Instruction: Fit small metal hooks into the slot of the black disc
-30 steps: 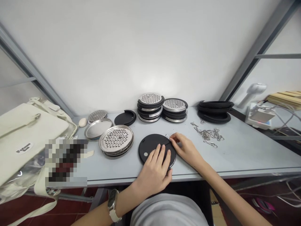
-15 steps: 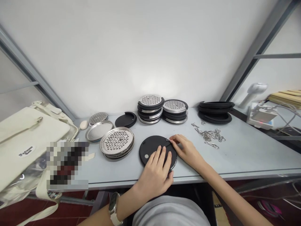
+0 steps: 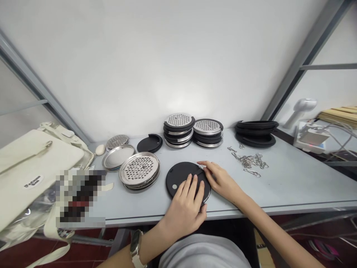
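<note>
A round black lid-like disc (image 3: 178, 173) with a small pale dot lies on the desk in front of me. My left hand (image 3: 185, 208) rests on it, fingers stretched flat across the near right part and thumb at the near edge. At the disc's upper right edge my right hand (image 3: 219, 180) is closed in a pinch on a small metal snap hook (image 3: 201, 166). The fingertips partly cover this hook, so I cannot tell whether it is attached to the disc. More snap hooks (image 3: 251, 161) lie in a loose pile to the right.
Perforated metal grater discs (image 3: 139, 169) are stacked on the left, beside plain metal discs (image 3: 118, 156). Two stacks of graters with black rims (image 3: 179, 128) stand by the wall. Black rings (image 3: 255, 139) are piled at back right. A cream bag (image 3: 41, 160) occupies the left end.
The view has shifted slightly. My right index finger reaches a little further over the snap hook at the disc's edge; my left hand stays on the disc.
</note>
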The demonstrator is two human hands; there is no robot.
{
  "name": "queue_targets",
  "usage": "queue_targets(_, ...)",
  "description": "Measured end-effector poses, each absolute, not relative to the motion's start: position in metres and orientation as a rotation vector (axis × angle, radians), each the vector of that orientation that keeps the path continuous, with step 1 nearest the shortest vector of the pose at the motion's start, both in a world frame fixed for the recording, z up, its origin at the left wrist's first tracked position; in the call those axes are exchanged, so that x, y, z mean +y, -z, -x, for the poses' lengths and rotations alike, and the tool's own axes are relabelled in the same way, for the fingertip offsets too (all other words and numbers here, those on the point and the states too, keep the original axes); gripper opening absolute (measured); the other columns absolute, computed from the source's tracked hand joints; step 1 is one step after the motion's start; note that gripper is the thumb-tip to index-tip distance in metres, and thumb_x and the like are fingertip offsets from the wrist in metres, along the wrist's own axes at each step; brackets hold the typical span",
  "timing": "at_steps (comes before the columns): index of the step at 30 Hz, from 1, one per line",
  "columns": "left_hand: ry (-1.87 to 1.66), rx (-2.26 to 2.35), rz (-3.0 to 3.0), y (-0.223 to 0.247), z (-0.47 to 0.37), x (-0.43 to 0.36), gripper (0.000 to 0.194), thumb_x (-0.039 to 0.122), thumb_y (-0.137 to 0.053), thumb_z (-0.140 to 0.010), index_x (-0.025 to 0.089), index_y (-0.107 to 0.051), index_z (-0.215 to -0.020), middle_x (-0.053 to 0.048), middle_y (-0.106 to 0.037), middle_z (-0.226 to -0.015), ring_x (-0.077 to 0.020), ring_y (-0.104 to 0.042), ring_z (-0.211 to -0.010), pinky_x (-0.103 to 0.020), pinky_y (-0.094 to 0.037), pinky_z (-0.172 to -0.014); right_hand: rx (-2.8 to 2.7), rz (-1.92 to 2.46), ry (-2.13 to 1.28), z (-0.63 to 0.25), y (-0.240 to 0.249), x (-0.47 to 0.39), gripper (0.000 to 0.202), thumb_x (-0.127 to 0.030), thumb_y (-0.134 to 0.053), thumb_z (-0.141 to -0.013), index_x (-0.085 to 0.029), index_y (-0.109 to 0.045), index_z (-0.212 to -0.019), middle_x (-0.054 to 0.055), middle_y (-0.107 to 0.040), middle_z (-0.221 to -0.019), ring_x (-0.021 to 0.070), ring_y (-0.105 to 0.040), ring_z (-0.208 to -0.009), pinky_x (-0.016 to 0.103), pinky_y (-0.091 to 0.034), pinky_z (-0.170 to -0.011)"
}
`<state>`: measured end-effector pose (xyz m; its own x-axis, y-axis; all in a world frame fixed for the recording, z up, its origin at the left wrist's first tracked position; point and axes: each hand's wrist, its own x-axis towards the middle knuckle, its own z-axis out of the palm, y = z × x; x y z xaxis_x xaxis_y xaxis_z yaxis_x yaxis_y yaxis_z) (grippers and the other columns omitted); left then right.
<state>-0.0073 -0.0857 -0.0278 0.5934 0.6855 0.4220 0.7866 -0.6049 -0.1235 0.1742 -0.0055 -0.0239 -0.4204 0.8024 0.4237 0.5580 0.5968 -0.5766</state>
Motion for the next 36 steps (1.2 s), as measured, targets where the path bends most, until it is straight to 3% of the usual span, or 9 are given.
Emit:
queue_targets(6, 0.474, -1.2, 2.529, 0.0276, 0.0072, -0.086, 0.057, 0.035, -0.039, -0.092, 0.007, -0.032, -0.141, -0.019, -0.033, -0.146, -0.0345, -0.025, -0.137, -0.042, -0.033, -0.105, -2.124, 1.085, -0.463, -0.1736, 0.0205, -0.0062, 0.019, -0.021, -0.037, -0.094, -0.02, -0.051, -0.107, 0.009, -0.062, -0.098, 0.0201, -0.06, -0.093, 0.034, -0.048, -0.083)
queue_targets(22, 0.47, -1.198, 2.542, 0.0273, 0.0072, -0.086, 0.057, 0.035, -0.038, -0.092, 0.006, -0.032, -0.141, -0.019, -0.032, -0.146, -0.0345, -0.025, -0.136, -0.042, -0.032, -0.105, -2.172, 1.12, -0.364, -0.1721, 0.0188, -0.0039, 0.021, -0.019, -0.032, -0.095, -0.022, -0.049, -0.107, 0.007, -0.061, -0.098, 0.0214, -0.054, -0.088, 0.038, -0.041, -0.082)
queue_targets(36, 0.485, -1.201, 2.534, 0.028, 0.0069, -0.0863, 0.056, 0.035, -0.037, -0.092, 0.007, -0.033, -0.141, -0.018, -0.033, -0.146, -0.0335, -0.026, -0.136, -0.042, -0.033, -0.105, -2.176, 1.161, -0.422, -0.1719, 0.0147, -0.0068, 0.017, -0.021, -0.036, -0.092, -0.021, -0.048, -0.104, 0.002, -0.057, -0.072, 0.0202, -0.054, -0.074, 0.034, -0.043, -0.074)
